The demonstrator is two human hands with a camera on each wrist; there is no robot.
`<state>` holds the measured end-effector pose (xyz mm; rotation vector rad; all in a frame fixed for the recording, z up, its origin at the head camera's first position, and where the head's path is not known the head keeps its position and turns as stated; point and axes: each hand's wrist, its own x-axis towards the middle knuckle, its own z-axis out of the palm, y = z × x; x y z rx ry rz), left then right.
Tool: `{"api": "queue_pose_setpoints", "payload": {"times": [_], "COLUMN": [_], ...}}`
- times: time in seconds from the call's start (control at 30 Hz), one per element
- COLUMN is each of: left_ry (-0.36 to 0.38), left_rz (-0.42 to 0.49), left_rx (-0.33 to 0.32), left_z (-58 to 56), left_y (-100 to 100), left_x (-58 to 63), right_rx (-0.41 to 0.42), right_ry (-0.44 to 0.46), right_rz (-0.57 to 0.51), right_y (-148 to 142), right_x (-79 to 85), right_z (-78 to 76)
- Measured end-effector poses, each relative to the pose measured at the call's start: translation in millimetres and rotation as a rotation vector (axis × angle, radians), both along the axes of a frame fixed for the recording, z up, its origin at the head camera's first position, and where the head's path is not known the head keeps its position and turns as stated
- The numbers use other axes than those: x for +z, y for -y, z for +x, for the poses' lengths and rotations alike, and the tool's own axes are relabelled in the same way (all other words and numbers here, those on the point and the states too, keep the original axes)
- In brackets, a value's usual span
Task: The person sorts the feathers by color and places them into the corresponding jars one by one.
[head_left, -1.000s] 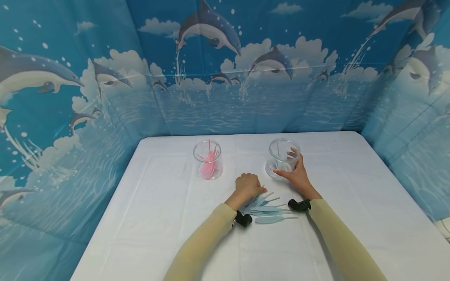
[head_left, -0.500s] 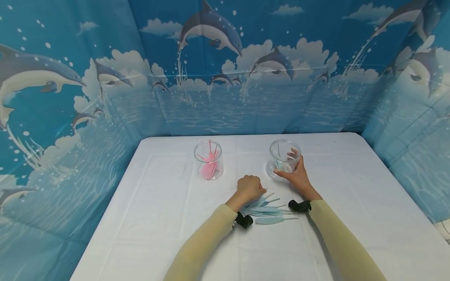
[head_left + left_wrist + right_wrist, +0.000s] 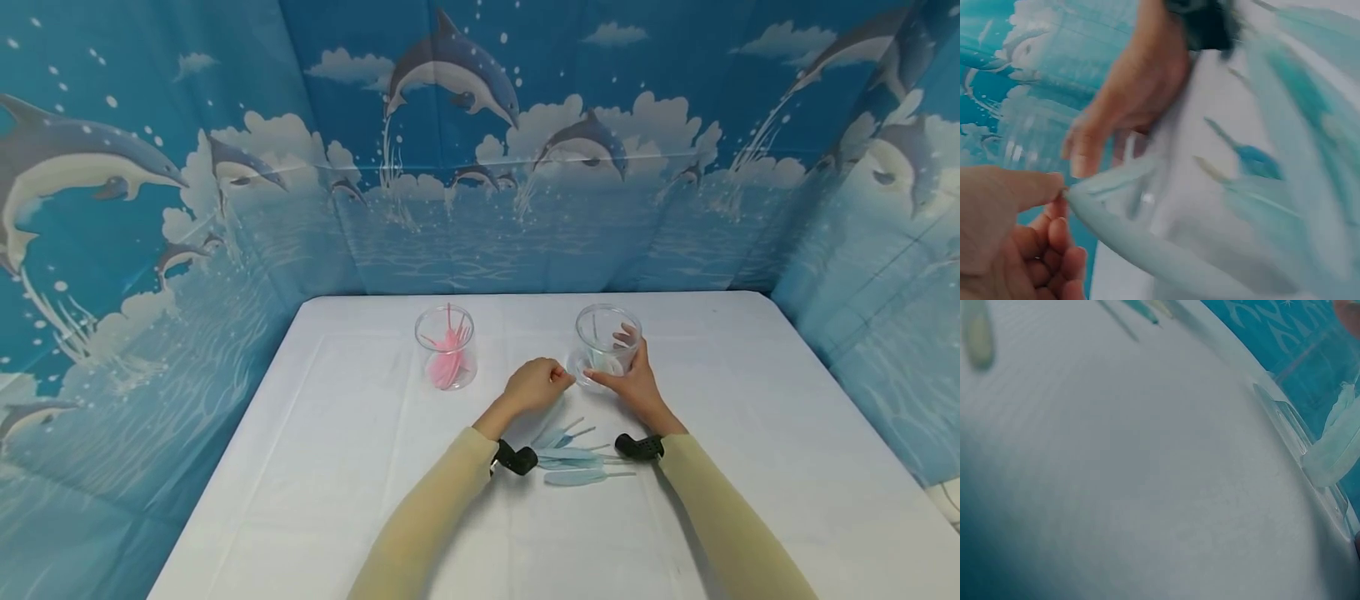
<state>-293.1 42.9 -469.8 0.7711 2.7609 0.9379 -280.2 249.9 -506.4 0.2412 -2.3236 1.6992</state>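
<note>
In the head view, my left hand [image 3: 534, 385] is raised just left of a clear cup [image 3: 585, 335]. Its thumb and index finger pinch a pale blue feather [image 3: 1138, 244] by the quill end in the left wrist view; the vane hangs down from there. My right hand [image 3: 636, 390] grips the clear cup from the right, thumb in front and fingers behind. Inside that cup is at least one pale feather [image 3: 1335, 450]. Several light blue feathers [image 3: 573, 456] lie on the table below both hands, quills mostly pointing right.
A second clear cup [image 3: 422, 342] with pink feathers [image 3: 448, 368] in it stands at the back left of the white table [image 3: 360, 467]. Behind the table hangs a blue dolphin-print curtain [image 3: 480, 242]. Black wrist cameras sit on both wrists.
My left hand has lifted off the feather pile and moved up towards the right cup, with a feather pinched in it. The right hand stays on the cup.
</note>
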Motion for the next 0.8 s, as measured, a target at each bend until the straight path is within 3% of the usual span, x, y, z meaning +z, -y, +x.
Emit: {"api": "queue_pose_setpoints", "payload": {"times": [0.2, 0.3, 0.4, 0.5, 0.63, 0.8], "left_ry": [-0.028, -0.001, 0.032, 0.001, -0.084, -0.176], "left_rz": [0.357, 0.587, 0.872, 1.085, 1.187, 1.131], "left_rx": [-0.002, 0.025, 0.061, 0.104, 0.139, 0.156], "left_z": [-17.2, -24.6, -32.4, -40.9, -47.3, -36.8], "left_y": [-11.1, -20.7, -32.1, -43.5, -56.0, -62.2], "left_x": [35.7, 51.6, 64.1, 70.7, 70.1, 67.4], "right_rx": [-0.012, -0.025, -0.033, -0.026, -0.018, -0.032], "right_ry": [0.011, 0.028, 0.041, 0.04, 0.03, 0.038], "right_rz": [0.011, 0.007, 0.003, -0.012, -0.021, -0.011], "right_y": [1.7, 0.9, -0.7, -0.9, -2.0, -10.2], "right_x": [5.6, 5.3, 3.7, 3.1, -2.7, -23.4], "right_z": [1.0, 0.1, -1.0, -1.2, -3.7, -17.2]}}
